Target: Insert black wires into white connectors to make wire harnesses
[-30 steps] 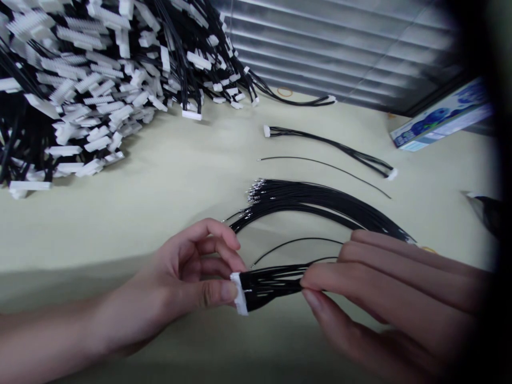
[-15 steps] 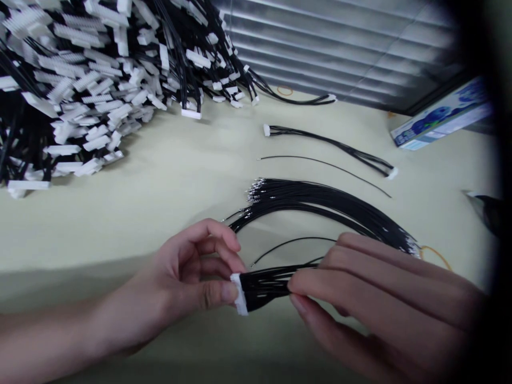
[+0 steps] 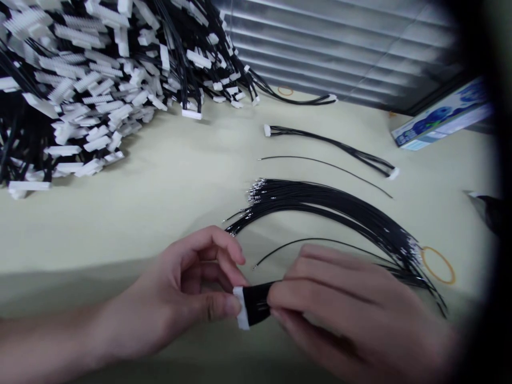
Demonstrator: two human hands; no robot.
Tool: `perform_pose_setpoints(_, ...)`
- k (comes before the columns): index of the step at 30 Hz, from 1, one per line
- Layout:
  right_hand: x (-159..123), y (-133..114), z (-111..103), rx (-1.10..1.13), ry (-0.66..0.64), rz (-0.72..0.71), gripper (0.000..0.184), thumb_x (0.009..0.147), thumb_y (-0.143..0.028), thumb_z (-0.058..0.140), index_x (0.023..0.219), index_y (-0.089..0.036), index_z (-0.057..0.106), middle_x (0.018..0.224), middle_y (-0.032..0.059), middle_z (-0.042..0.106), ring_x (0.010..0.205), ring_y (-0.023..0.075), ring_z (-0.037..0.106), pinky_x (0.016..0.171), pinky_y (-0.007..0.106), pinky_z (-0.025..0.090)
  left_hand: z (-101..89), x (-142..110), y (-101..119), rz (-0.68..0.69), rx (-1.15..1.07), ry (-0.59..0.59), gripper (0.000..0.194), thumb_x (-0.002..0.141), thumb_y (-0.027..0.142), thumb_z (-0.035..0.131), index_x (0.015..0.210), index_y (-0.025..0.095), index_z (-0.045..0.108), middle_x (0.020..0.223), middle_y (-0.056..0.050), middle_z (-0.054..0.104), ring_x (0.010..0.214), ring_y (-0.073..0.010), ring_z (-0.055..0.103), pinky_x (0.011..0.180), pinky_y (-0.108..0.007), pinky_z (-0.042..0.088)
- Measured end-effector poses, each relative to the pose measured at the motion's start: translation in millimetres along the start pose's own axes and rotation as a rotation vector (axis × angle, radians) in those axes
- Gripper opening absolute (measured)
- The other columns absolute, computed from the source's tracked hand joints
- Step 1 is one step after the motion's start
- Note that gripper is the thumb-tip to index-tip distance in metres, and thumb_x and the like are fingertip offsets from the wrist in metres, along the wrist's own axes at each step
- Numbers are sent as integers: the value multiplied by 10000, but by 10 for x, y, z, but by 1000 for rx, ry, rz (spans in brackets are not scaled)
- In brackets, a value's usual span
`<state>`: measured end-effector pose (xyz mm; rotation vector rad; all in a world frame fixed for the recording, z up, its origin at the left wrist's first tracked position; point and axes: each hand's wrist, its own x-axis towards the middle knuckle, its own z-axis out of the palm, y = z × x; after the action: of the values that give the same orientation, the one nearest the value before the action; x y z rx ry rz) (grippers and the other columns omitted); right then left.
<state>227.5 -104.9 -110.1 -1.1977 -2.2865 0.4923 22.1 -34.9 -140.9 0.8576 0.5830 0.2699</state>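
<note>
Between the thumb and fingers of my left hand (image 3: pixel 200 288) is a white connector (image 3: pixel 241 309), held near the front of the table. Black wires (image 3: pixel 256 305) run from it to the right. My right hand (image 3: pixel 340 304) pinches these wires close to the connector, its fingers hiding part of them. Behind both hands lies a thick bundle of loose black wires (image 3: pixel 328 205) with metal terminals at their ends. One single wire (image 3: pixel 304 240) curves between that bundle and my right hand.
A large heap of white connectors with black wires (image 3: pixel 92 90) fills the back left. Toward the back lie a finished-looking cable (image 3: pixel 332 141) and a lone wire (image 3: pixel 320 160). An orange rubber band (image 3: pixel 439 265) and a blue-white box (image 3: pixel 442 114) are on the right.
My right hand has slid left along the wires, closer to the connector. The connector and my left hand have dropped slightly toward me. The rubber band now shows more fully.
</note>
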Motion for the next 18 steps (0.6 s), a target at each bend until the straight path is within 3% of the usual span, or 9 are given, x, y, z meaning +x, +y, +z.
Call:
perform_pose_setpoints(2,56,67,-55,158,-11,120,113,864,-137,489,797,-164,576,706,-28,561,640,72,478,577,205,391,7,-5,12,-34,12,-9,258,763,62,657,935,207,530,845,25,586,774,-78,574,699,-173,476)
perform_pose_setpoints(5,92,231,-130,102,-90,219,102,880,-187,493,833,-183,583,813,-16,583,749,81,524,659,203,415,21,-13,31,-102,26,-44,255,753,64,665,924,204,536,851,13,595,763,-86,580,691,-188,482)
perform_pose_setpoints(8,44,392,-136,-126,-219,163,100,885,-199,483,919,-192,577,928,14,575,870,147,508,789,299,404,29,-20,36,-129,37,-53,251,745,63,673,910,200,543,846,10,603,741,-79,580,673,-178,479)
perform_pose_setpoints(13,-73,493,-43,-283,-362,55,179,811,-65,470,933,-188,518,969,25,545,885,189,464,818,363,376,20,-23,26,-118,9,-44,245,752,64,669,904,206,539,843,19,598,742,-73,578,680,-174,478)
perform_pose_setpoints(16,-80,473,-30,-427,-364,24,213,792,-56,464,964,-177,497,975,51,533,892,215,461,808,380,370,8,-16,33,-107,-4,-45,245,758,59,662,914,203,539,851,16,590,755,-76,574,685,-174,477)
perform_pose_setpoints(18,-64,430,-70,-454,-278,69,174,833,-85,439,970,-180,485,892,40,533,821,193,473,769,346,378,1,-9,46,-97,-19,-30,240,764,55,655,914,200,537,861,14,580,775,-82,573,688,-174,476)
